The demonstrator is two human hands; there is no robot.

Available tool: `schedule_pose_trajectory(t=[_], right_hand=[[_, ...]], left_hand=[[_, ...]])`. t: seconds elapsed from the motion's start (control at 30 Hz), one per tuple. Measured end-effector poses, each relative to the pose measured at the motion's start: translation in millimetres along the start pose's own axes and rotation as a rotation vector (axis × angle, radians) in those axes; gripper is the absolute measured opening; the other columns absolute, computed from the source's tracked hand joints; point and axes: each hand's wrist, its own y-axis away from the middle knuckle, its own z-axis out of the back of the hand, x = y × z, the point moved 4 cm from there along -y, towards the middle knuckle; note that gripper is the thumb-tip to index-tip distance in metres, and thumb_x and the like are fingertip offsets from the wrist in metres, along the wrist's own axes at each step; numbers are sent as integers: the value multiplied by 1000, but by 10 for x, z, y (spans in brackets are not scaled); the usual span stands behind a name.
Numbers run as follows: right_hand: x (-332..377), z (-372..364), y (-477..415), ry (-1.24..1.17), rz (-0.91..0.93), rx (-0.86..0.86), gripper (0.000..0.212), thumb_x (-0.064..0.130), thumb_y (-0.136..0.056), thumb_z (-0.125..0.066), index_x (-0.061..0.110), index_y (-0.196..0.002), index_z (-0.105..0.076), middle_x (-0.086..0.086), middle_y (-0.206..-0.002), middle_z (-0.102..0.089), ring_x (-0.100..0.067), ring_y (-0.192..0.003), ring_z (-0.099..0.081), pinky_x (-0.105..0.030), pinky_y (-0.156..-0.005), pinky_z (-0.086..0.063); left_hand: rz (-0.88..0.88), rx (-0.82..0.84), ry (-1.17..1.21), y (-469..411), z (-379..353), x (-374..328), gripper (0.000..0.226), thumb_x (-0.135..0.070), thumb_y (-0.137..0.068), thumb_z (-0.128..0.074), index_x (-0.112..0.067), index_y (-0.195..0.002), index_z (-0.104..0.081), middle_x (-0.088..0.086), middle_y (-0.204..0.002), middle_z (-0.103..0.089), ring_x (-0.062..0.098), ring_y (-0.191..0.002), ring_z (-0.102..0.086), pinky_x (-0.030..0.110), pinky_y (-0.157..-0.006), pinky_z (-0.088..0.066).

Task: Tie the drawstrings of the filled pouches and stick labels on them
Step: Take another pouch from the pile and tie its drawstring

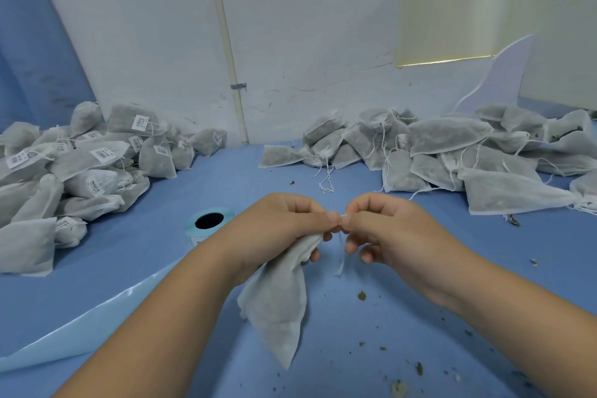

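With the left hand [284, 224] gripping the neck of the filled pouch [277, 300], which hangs below it over the blue surface [420, 317], and the right hand [387, 226] pinching its thin drawstring [341, 260], the short string could slip from the fingers [350, 247] before a knot tightens, leaving the neck loose.

The worktop [258, 178] is plain blue with dark specks on it. The pouches [445, 136] are whitish mesh over grey-green filling, some with white labels [141, 122] carrying black barcodes, and the label roll [210, 221] is light blue.
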Motion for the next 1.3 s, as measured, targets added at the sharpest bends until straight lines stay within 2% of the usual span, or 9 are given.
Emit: schedule_pose_trajectory(t=[0.07,0.13,0.23,0.4,0.57,0.7,0.87,1.07,1.3], right_hand=[[0,3,9,-11,-1,-34,14,13,-82,-66,20,-70,-62,-4,-79,-70,-13,-66,-63,-26,-57,-43],[6,12,20,33,15,-91,12,10,-80,-65,17,-71,-61,-2,-72,-69,-11,-62,-61,-26,-58,-43],[23,30,24,91,39,-172,12,5,-79,-64,14,-72,-61,2,-61,-65,-7,-55,-59,-21,-54,-44],[28,49,17,207,60,-202,13,5,-79,-66,18,-81,-66,4,-61,-66,-8,-58,-61,-22,-56,-47],[54,20,35,331,72,-174,18,8,-78,-64,23,-71,-73,-2,-65,-69,-4,-54,-57,-17,-53,-47],[45,7,40,409,50,-167,25,10,-77,-62,32,-71,-72,0,-64,-69,-5,-55,-56,-24,-60,-49],[15,-4,29,453,-3,-149,21,13,-78,-62,29,-69,-72,1,-63,-69,-9,-59,-57,-34,-66,-51],[-41,23,5,388,-73,-130,14,14,-80,-63,16,-69,-71,3,-60,-68,-5,-56,-60,-23,-61,-51],[-102,41,-24,228,-154,-93,13,18,-75,-65,7,-73,-71,-1,-61,-65,-13,-60,-58,-26,-62,-47]], left_hand=[[-2,4,-21,3,-12,2,25,-31,-86,-72,-6,-82,-69,-2,-77,-67,15,-61,-60,25,-63,-50],[4,-16,-45,1,-22,11,30,-31,-86,-72,-1,-86,-69,-2,-77,-68,15,-61,-61,24,-62,-50],[10,-35,-78,-2,-39,12,22,-29,-86,-71,-8,-81,-74,-3,-76,-69,15,-60,-61,24,-61,-50],[-15,-66,-132,-19,-42,3,17,-28,-86,-69,-19,-73,-76,-5,-72,-68,13,-56,-58,23,-58,-49],[-32,-100,-211,-29,-51,1,16,-26,-85,-68,-17,-73,-75,-6,-70,-67,10,-54,-54,16,-54,-46],[-22,-112,-267,-28,-43,12,18,-26,-86,-67,-15,-74,-75,-10,-66,-66,9,-52,-53,19,-55,-46],[-15,-140,-314,-26,-26,19,22,-26,-86,-69,-9,-71,-71,-7,-65,-65,8,-49,-52,18,-52,-44],[-59,-178,-448,-36,-35,-9,23,-30,-83,-72,-13,-68,-70,0,-63,-66,5,-55,-57,37,-72,-58],[-81,-142,-485,-16,-40,-32,18,-29,-84,-72,-19,-69,-73,2,-72,-72,5,-58,-62,37,-74,-58]])
